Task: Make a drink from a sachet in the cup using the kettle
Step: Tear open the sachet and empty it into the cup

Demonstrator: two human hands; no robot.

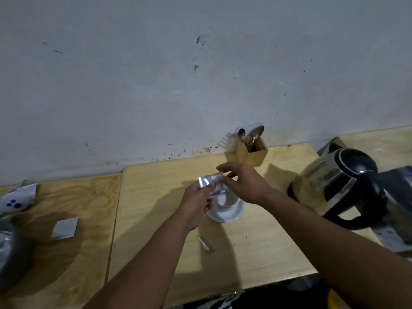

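cup (225, 200) half hidden by hands, sachet (211, 181) blurred

There are no words or numbers to read anywhere here. The silver sachet (211, 182) in the middle of the frame is shiny and blurry, and no writing shows on it. The white bag (16, 198) at the left edge has three dark blue dots on it, but no letters. The small grey packet (64, 228) at the lower left is blank on the side that shows. The kettle (334, 186) at the right has a faint mark on its shiny side, too blurry to read. The grey box (399, 208) at the far right edge shows no clear label.
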